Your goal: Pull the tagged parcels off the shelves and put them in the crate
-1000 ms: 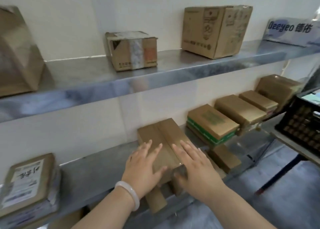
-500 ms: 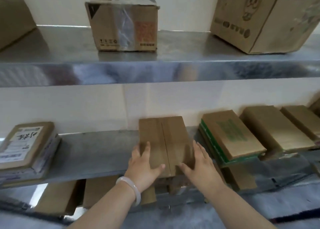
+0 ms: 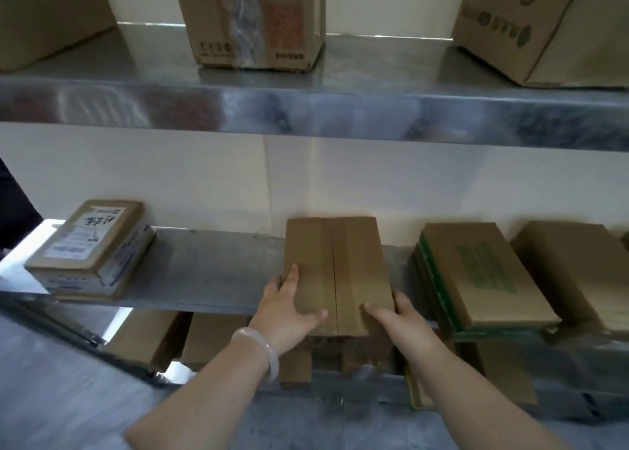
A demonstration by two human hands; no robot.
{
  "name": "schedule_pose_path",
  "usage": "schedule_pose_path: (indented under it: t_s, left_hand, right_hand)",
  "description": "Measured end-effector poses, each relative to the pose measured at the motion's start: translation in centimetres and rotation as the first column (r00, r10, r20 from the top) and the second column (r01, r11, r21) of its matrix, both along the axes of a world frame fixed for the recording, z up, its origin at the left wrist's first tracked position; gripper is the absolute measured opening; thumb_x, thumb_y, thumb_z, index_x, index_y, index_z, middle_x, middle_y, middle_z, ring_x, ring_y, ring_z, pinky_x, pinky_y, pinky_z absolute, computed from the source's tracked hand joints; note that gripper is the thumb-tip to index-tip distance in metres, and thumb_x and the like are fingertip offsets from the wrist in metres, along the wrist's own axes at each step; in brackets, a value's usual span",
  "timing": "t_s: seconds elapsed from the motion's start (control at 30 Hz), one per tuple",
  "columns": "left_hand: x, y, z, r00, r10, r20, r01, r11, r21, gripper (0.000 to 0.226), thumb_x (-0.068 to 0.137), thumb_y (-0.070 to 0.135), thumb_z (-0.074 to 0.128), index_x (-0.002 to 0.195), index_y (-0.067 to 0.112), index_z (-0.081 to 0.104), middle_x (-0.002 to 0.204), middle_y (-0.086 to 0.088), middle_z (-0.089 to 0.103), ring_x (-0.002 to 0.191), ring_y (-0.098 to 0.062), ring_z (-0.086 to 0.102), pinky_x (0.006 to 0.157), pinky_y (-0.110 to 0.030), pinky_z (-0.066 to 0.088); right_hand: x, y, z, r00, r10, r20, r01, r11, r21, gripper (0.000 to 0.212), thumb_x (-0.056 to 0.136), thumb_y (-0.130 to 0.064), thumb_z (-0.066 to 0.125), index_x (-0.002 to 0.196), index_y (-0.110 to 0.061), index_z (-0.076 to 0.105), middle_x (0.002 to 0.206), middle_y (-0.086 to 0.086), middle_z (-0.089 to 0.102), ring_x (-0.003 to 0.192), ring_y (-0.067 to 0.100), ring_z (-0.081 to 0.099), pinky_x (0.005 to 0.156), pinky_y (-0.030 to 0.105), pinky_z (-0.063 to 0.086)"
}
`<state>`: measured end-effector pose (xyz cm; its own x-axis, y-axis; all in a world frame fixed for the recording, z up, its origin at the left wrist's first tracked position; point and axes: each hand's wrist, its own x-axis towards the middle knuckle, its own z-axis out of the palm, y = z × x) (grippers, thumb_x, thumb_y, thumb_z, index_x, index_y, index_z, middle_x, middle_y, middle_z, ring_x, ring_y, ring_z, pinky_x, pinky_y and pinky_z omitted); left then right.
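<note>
Writing first: labelled parcel [image 3: 92, 248] at the left end of the middle shelf [image 3: 211, 272] carries a white label with bold black brush characters and smaller print below, too blurred to read. Taped box [image 3: 252, 20] on the upper shelf [image 3: 306, 109] has an orange label and a line of dark print along its bottom edge, illegible. Large carton [image 3: 544, 27] at upper right shows dark printed blocks, cut off by the frame. Green-printed box [image 3: 476, 276] has a smeared green panel on its top.

Plain parcel [image 3: 335, 272] lies flat on the middle shelf at centre, between the labelled parcel and the green-printed box, and its near end juts past the shelf lip. Its top is bare cardboard with a centre seam.

Left hand [image 3: 289, 313], white bangle [image 3: 258, 351] at the wrist, grips the parcel's near left corner with its thumb on top and fingers along the left edge. Right hand [image 3: 398, 316] grips the near right corner — thumb on top, fingers round the side, hidden there.

Against 0.5 s ago: both hands have slid from lying on the top face to clasping the sides, and the view sits nearer the shelves, so the upper boxes are now cropped at the top.

Boxes on the lower shelf [image 3: 146, 340] are mostly hidden — arms and the shelf lip cover them.
</note>
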<state>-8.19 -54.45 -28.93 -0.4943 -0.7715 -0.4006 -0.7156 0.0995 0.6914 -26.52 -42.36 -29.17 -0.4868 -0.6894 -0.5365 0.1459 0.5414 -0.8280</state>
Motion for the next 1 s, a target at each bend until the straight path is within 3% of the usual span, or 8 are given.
schedule_pose_path:
  t_s: [0.17, 0.27, 0.33, 0.47, 0.57, 0.67, 0.83, 1.0]
  left_hand:
    - [0.7, -0.5, 1.2, 0.994, 0.065, -0.091, -0.059, 0.996, 0.07, 0.114, 0.071, 0.067, 0.073, 0.155, 0.039, 0.002, 0.163, 0.0, -0.001, 0.147, -0.027, 0.022, 0.115, -0.036, 0.026]
    - [0.9, -0.9, 2.1, 1.0, 0.014, -0.02, -0.015, 0.999, -0.038, 0.105, 0.071, 0.073, 0.067, 0.155, 0.04, 0.013, 0.162, 0.001, 0.006, 0.148, -0.028, 0.015, 0.118, -0.039, 0.021]
    - [0.6, -0.8, 3.1, 0.999, -0.036, -0.008, 0.035, 0.989, -0.143, 0.092, 0.074, 0.073, 0.064, 0.152, 0.042, 0.026, 0.161, 0.001, 0.015, 0.147, -0.027, 0.015, 0.118, -0.038, 0.018]
    - [-0.3, -1.0, 5.3, 0.965, -0.047, -0.258, 0.011, 0.99, -0.138, 0.079, 0.078, 0.064, 0.067, 0.147, 0.042, 0.036, 0.148, 0.002, 0.039, 0.133, -0.018, 0.041, 0.109, -0.031, 0.037]
    - [0.2, -1.0, 6.7, 0.929, 0.09, -0.359, -0.095, 0.995, 0.004, 0.085, 0.076, 0.067, 0.066, 0.149, 0.041, 0.032, 0.146, 0.006, 0.042, 0.13, -0.017, 0.047, 0.105, -0.032, 0.043]
    - [1.4, -1.3, 7.4, 0.863, 0.2, -0.463, -0.185, 0.98, 0.078, 0.074, 0.076, 0.065, 0.069, 0.139, 0.036, 0.046, 0.137, 0.006, 0.053, 0.118, -0.011, 0.055, 0.097, -0.031, 0.049]
    - [3.2, -1.6, 7.6, 0.815, 0.284, -0.505, -0.254, 0.959, 0.129, 0.052, 0.078, 0.056, 0.072, 0.123, 0.032, 0.06, 0.118, 0.007, 0.063, 0.105, -0.011, 0.061, 0.087, -0.031, 0.055]
    - [4.5, -2.6, 7.8, 0.808, 0.241, -0.537, -0.145, 0.966, 0.216, 0.098, 0.071, 0.057, 0.079, 0.149, 0.04, 0.022, 0.121, 0.022, 0.053, 0.104, 0.001, 0.054, 0.079, -0.02, 0.045]
  right_hand:
    - [0.4, -0.4, 2.7, 0.999, -0.03, 0.025, 0.033, 0.986, -0.163, 0.07, 0.079, -0.046, 0.074, 0.139, -0.048, 0.038, 0.114, -0.018, 0.06, 0.097, 0.003, 0.06, 0.072, 0.023, 0.047]
    - [0.7, -0.4, 4.4, 0.998, -0.052, -0.041, 0.04, 0.966, -0.254, 0.065, 0.075, -0.042, 0.079, 0.13, -0.051, 0.045, 0.118, -0.015, 0.06, 0.101, 0.005, 0.061, 0.073, 0.022, 0.051]
    - [1.5, -0.7, 5.4, 0.988, -0.065, -0.142, 0.023, 0.959, -0.284, 0.066, 0.074, -0.041, 0.078, 0.131, -0.048, 0.047, 0.122, -0.012, 0.058, 0.103, 0.006, 0.06, 0.075, 0.022, 0.054]
    - [4.1, -1.6, 6.6, 0.862, 0.001, -0.507, -0.112, 0.976, -0.188, 0.082, 0.066, -0.059, 0.072, 0.139, -0.048, 0.038, 0.136, -0.008, 0.041, 0.118, 0.013, 0.048, 0.094, 0.038, 0.052]
    - [5.8, -1.7, 7.6, 0.775, 0.061, -0.629, -0.236, 0.951, -0.199, 0.086, 0.062, -0.065, 0.069, 0.139, -0.054, 0.032, 0.136, -0.019, 0.03, 0.12, -0.001, 0.037, 0.097, 0.022, 0.039]
    - [7.0, -1.7, 8.6, 0.786, 0.116, -0.607, -0.337, 0.904, -0.264, 0.086, 0.061, -0.064, 0.072, 0.136, -0.058, 0.032, 0.137, -0.026, 0.032, 0.12, -0.015, 0.032, 0.093, 0.012, 0.034]
    - [8.6, -1.9, 9.5, 0.868, 0.189, -0.459, -0.378, 0.85, -0.366, 0.069, 0.082, -0.042, 0.073, 0.134, -0.062, 0.034, 0.144, -0.029, 0.032, 0.133, -0.005, 0.032, 0.108, 0.034, 0.042]
    - [10.4, -2.4, 9.3, 0.879, 0.245, -0.41, -0.424, 0.794, -0.435, 0.056, 0.095, -0.022, 0.055, 0.135, -0.059, 0.041, 0.139, -0.039, 0.035, 0.133, -0.014, 0.027, 0.111, 0.029, 0.034]
